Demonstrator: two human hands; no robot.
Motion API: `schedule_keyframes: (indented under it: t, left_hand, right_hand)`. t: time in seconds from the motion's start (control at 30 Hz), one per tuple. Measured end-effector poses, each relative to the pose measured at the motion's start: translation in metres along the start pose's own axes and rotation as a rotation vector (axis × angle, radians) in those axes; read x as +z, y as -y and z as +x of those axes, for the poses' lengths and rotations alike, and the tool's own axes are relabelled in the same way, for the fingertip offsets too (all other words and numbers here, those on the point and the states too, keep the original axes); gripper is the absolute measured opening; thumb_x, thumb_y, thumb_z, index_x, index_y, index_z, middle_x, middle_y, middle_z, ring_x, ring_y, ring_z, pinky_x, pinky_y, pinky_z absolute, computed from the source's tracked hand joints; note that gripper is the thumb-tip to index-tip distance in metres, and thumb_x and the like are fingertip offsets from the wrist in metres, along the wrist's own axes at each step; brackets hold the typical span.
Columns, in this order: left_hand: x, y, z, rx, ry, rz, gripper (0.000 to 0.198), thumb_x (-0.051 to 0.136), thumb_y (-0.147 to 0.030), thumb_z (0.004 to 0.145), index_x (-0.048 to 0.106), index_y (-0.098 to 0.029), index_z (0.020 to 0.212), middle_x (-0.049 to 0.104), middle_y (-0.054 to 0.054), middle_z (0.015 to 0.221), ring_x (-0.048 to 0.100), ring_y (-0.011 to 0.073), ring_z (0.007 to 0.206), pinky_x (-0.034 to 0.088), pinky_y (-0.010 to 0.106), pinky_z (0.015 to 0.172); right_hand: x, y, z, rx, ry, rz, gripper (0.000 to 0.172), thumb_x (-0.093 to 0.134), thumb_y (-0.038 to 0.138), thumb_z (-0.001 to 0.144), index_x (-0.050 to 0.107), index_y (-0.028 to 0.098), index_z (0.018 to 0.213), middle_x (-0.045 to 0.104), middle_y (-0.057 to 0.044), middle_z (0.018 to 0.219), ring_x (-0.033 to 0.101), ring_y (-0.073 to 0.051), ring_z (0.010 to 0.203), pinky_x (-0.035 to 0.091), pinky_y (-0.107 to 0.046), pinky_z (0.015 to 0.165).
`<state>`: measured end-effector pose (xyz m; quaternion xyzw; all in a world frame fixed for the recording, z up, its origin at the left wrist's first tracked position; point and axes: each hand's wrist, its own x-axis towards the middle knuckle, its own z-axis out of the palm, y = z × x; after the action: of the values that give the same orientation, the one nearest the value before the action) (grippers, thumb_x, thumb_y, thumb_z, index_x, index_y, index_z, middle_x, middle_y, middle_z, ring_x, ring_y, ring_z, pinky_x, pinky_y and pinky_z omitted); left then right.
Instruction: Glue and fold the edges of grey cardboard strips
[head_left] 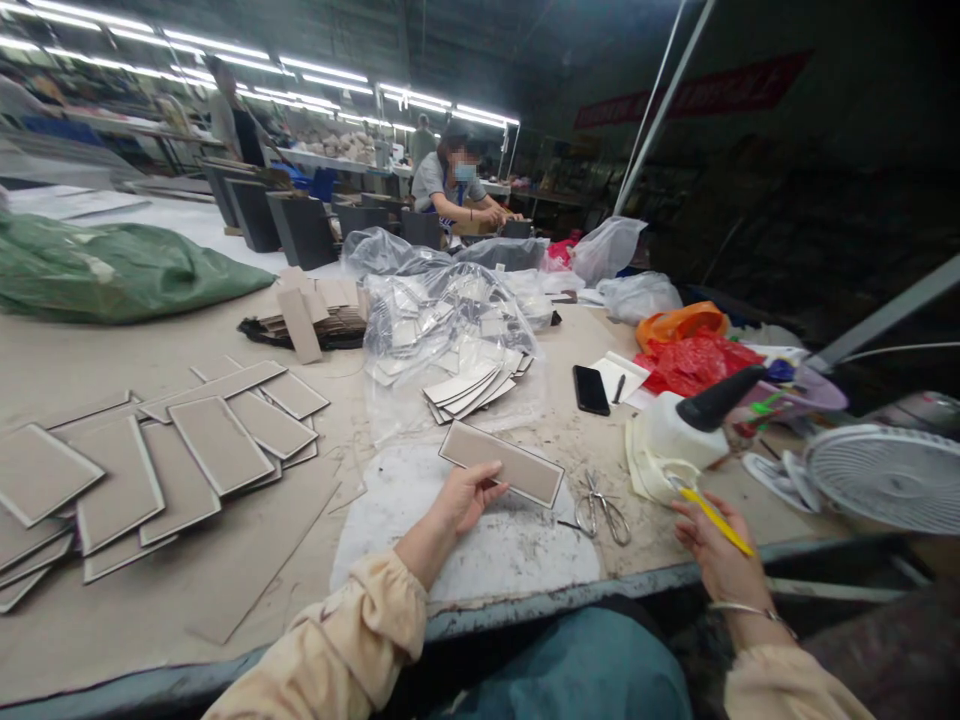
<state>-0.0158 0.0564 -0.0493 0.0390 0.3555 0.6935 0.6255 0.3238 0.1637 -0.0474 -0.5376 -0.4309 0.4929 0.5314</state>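
Note:
My left hand (469,497) is closed on a rectangular tan panel (510,462) with a pale border and dark edge, held tilted over a stained white sheet (382,540). In my right hand (724,555) is a slim yellow-handled tool (721,522). Its far end is at the opening of a cut white plastic bottle (667,440) with a black cone-shaped top, so the tip cannot be made out. Metal scissors (598,508) lie between my hands. Similar panels (221,445) are spread in overlapping piles at the left.
A clear plastic bag (390,390) with several pale pieces lies ahead, beside stacked tan strips (300,320). To the right are a black phone (591,389), a red bag (701,360) and a white fan (885,470). A masked co-worker (461,190) works across the table.

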Motion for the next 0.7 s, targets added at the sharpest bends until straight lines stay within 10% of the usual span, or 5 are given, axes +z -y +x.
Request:
schedule_keyframes:
  t: [0.2, 0.4, 0.7]
  left_hand:
    - [0.000, -0.001, 0.002, 0.026, -0.008, -0.009, 0.028, 0.070, -0.010, 0.069, 0.061, -0.011, 0.096, 0.067, 0.007, 0.093, 0.064, 0.0143, 0.071, 0.059, 0.021, 0.051]
    - [-0.001, -0.001, 0.002, 0.033, -0.001, 0.012, 0.026, 0.071, -0.011, 0.069, 0.062, -0.012, 0.093, 0.067, 0.007, 0.093, 0.065, 0.0145, 0.071, 0.059, 0.022, 0.052]
    - [0.002, 0.002, -0.001, 0.080, 0.000, 0.073, 0.031, 0.074, -0.015, 0.065, 0.062, -0.012, 0.093, 0.067, 0.006, 0.091, 0.064, 0.0140, 0.071, 0.059, 0.023, 0.054]
  right_hand:
    - [0.011, -0.001, -0.017, -0.015, -0.091, 0.002, 0.091, 0.085, 0.037, 0.047, 0.036, 0.023, 0.122, 0.068, 0.003, 0.077, 0.060, -0.011, 0.052, 0.052, -0.023, 0.050]
    - [0.011, -0.020, -0.038, 0.078, -0.098, -0.206, 0.058, 0.076, 0.050, 0.055, 0.049, 0.020, 0.097, 0.066, 0.003, 0.067, 0.061, -0.014, 0.054, 0.053, -0.028, 0.054]
    - [0.070, 0.006, -0.057, -0.221, 0.313, -1.136, 0.035, 0.057, 0.046, 0.075, 0.060, 0.018, 0.097, 0.067, -0.006, 0.081, 0.064, -0.021, 0.076, 0.048, -0.032, 0.071]
